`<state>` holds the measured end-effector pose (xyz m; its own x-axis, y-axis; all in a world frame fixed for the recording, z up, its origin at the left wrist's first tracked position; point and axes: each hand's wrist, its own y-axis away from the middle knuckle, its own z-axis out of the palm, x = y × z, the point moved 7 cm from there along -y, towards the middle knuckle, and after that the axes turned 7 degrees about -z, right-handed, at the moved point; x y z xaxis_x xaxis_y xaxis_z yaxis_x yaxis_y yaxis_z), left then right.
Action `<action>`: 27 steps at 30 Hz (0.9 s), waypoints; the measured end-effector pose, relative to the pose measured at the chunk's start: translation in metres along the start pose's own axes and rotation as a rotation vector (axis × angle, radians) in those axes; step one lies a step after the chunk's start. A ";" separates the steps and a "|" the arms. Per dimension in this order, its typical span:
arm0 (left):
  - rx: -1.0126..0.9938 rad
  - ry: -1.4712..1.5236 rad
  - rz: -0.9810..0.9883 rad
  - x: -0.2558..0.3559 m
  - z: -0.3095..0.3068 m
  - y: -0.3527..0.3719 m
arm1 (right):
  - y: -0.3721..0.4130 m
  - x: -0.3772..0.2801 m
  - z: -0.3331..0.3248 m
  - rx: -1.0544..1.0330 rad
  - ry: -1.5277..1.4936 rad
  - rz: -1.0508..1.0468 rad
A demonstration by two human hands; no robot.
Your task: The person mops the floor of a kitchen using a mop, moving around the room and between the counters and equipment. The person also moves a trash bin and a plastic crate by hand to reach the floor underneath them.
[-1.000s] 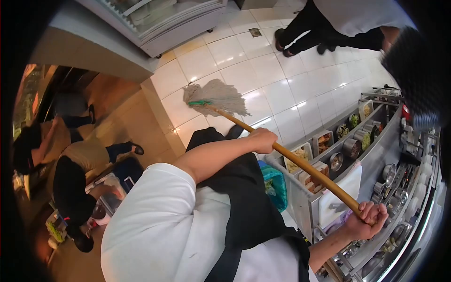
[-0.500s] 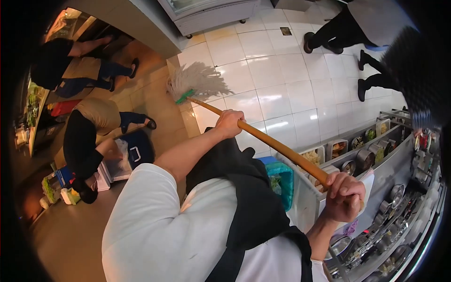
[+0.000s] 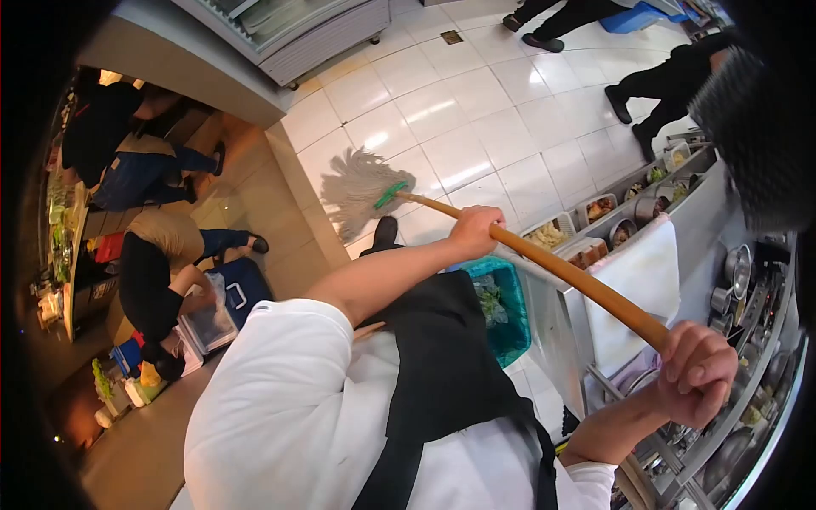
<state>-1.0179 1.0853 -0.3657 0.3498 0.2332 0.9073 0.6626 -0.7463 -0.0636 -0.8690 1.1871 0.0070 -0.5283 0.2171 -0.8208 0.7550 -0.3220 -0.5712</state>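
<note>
I hold a mop with a long wooden handle (image 3: pixel 544 263) in both hands. My left hand (image 3: pixel 476 232) grips the handle about midway. Near the handle's top end, at the lower right, my right hand (image 3: pixel 699 374) is closed around it. The grey string mop head (image 3: pixel 357 191) with a green clamp lies on the white floor tiles (image 3: pixel 459 127), just ahead of my dark shoe (image 3: pixel 385 231). I wear a white shirt and a black apron.
A steel counter (image 3: pixel 680 229) with food containers and a white cloth runs along the right. A teal-lined bin (image 3: pixel 501 306) stands beside it. A person crouches by boxes (image 3: pixel 153 280) at left, another stands behind. Other people's legs (image 3: pixel 663 85) are at the top right. A glass-fronted cabinet (image 3: pixel 297 30) stands at the top.
The mop head has swept over the tiles, out toward the brown floor and back nearer my shoe. My right hand has dropped lower and further right. Both hands keep their grip.
</note>
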 end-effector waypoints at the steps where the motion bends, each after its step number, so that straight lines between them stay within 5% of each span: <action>1: 0.001 0.009 0.009 0.008 0.014 -0.009 | 0.002 -0.011 -0.005 -0.003 0.011 -0.004; 11: -0.297 -0.180 -0.010 0.072 0.150 -0.045 | 0.037 -0.073 -0.032 0.073 0.397 -0.053; 13: -0.572 -0.231 0.120 0.082 0.172 -0.033 | 0.048 -0.082 -0.020 0.120 0.546 -0.072; 27: -0.608 -0.193 0.098 0.054 0.086 0.098 | 0.117 -0.117 0.016 0.398 0.468 -0.014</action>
<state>-0.8768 1.0783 -0.3592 0.5399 0.2114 0.8147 0.1476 -0.9767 0.1556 -0.7254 1.1094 0.0365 -0.2429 0.5763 -0.7803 0.4981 -0.6161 -0.6101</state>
